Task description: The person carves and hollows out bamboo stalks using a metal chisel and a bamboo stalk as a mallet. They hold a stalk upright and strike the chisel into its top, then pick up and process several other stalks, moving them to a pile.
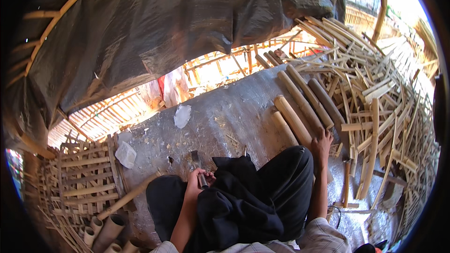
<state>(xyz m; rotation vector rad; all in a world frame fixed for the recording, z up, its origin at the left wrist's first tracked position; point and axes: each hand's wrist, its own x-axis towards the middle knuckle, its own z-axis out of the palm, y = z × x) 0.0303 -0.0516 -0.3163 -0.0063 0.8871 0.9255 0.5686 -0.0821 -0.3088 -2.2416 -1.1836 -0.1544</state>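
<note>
My left hand [196, 181] is closed around the dark handle of a short tool with a flat metal blade [195, 157], held low over my folded leg. The blade points away from me. To the right of my raised knee, my right hand [322, 143] reaches to the near ends of several cut bamboo sections. Its fingers are somewhat apart and rest at the end of a bamboo section [301, 100]; no firm grip shows. A thicker, pale bamboo section [292, 121] lies just left of that hand, and a darker one [325, 97] lies to its right.
A large heap of split bamboo [375, 93] fills the right side. On the left are a woven bamboo lattice [86, 173] and upright bamboo tubes [108, 232]. A grey sheet [211, 112] covers the floor, with crumpled plastic [183, 115] on it. A black tarp [173, 23] hangs ahead.
</note>
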